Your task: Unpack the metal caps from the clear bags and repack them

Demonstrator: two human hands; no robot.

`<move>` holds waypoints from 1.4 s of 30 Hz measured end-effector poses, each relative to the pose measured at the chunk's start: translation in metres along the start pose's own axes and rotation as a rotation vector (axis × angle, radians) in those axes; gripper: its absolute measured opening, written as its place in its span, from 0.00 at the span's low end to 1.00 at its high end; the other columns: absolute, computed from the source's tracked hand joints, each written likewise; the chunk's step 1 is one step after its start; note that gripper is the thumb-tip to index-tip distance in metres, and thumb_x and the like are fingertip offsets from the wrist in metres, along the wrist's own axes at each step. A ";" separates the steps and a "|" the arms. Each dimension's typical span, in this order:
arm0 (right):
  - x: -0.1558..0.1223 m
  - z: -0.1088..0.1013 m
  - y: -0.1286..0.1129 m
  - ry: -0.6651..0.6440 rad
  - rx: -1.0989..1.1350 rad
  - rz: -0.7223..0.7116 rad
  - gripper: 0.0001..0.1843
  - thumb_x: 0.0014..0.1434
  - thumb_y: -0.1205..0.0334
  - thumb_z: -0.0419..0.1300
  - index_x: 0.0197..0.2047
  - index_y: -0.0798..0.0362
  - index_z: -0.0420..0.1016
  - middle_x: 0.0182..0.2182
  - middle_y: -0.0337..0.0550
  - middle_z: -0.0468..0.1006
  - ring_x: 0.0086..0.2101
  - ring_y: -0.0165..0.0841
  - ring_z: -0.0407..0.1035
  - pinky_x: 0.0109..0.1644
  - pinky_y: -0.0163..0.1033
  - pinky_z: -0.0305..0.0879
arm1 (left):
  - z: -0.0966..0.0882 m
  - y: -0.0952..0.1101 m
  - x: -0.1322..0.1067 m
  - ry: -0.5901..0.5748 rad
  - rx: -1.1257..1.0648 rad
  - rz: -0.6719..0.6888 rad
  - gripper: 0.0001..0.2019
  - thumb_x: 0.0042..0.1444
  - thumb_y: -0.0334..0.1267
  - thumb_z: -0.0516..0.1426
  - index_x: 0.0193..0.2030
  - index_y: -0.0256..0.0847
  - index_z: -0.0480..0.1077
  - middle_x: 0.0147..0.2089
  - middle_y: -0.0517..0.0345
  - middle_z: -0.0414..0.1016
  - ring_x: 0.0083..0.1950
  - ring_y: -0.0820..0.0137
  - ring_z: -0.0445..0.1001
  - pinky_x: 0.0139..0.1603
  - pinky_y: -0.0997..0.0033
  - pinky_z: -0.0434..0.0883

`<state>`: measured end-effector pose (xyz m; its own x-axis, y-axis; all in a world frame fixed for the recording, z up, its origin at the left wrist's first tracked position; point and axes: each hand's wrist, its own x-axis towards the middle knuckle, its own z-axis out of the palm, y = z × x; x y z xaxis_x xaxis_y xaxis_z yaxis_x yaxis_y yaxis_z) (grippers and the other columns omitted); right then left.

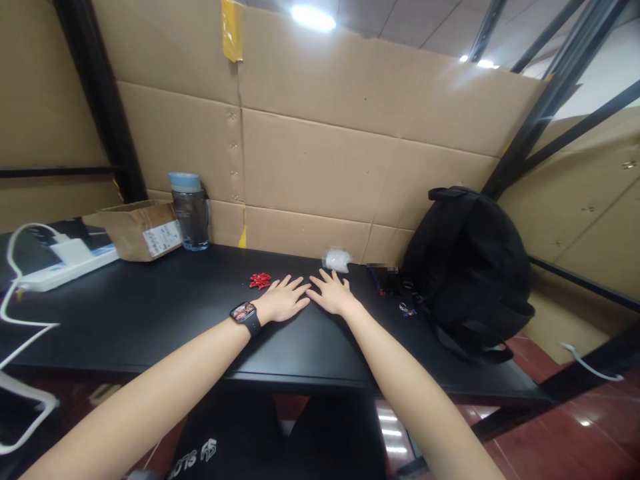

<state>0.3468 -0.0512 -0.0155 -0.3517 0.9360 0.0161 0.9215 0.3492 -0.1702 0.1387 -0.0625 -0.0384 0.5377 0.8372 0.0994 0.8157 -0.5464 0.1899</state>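
My left hand (283, 300) lies flat on the black table (165, 317), fingers spread, with a smartwatch (245, 316) on its wrist. Just beyond its knuckles, to the left, is a small pile of red pieces (261, 281), too small to make out exactly. My right hand (331, 293) also rests palm down with fingers apart, its thumb side close to the left fingertips. A small clear bag with something white (337, 260) lies past the right fingertips, by the cardboard wall. Neither hand holds anything.
A black backpack (470, 267) stands at the right, with a keyring (406, 309) beside it. At the back left are a water bottle (191, 213) and a brown paper bag (143, 230). A white power strip (67, 269) with a charger and cable lies far left. Cardboard (320, 173) walls the back.
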 end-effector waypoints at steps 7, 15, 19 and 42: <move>0.002 0.002 0.002 0.015 0.039 -0.003 0.40 0.67 0.32 0.46 0.75 0.40 0.52 0.76 0.48 0.42 0.73 0.60 0.36 0.68 0.72 0.43 | 0.001 -0.002 0.001 0.025 -0.007 0.010 0.32 0.70 0.60 0.41 0.75 0.51 0.56 0.78 0.48 0.50 0.77 0.43 0.46 0.70 0.34 0.52; -0.011 -0.010 0.026 0.152 0.156 -0.099 0.41 0.58 0.44 0.66 0.71 0.46 0.61 0.70 0.55 0.59 0.68 0.51 0.54 0.67 0.60 0.54 | -0.021 0.005 -0.005 0.209 0.027 0.012 0.23 0.66 0.47 0.54 0.64 0.39 0.68 0.58 0.41 0.76 0.58 0.55 0.75 0.59 0.58 0.71; -0.015 -0.021 0.045 0.128 0.216 -0.149 0.38 0.52 0.51 0.71 0.63 0.55 0.72 0.60 0.59 0.73 0.58 0.48 0.69 0.64 0.50 0.63 | -0.027 0.004 -0.004 0.210 0.097 -0.045 0.12 0.66 0.41 0.54 0.46 0.40 0.77 0.46 0.44 0.79 0.48 0.59 0.79 0.50 0.62 0.73; -0.018 -0.033 0.055 0.344 0.476 -0.182 0.26 0.49 0.56 0.74 0.52 0.51 0.80 0.45 0.46 0.78 0.41 0.36 0.72 0.50 0.43 0.69 | -0.035 0.008 -0.001 0.433 -0.313 0.120 0.04 0.61 0.38 0.63 0.34 0.43 0.75 0.40 0.59 0.82 0.43 0.65 0.78 0.49 0.67 0.69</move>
<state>0.4094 -0.0469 0.0075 -0.3494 0.8519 0.3900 0.6489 0.5203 -0.5552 0.1369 -0.0669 -0.0028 0.4324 0.7377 0.5185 0.6164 -0.6615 0.4272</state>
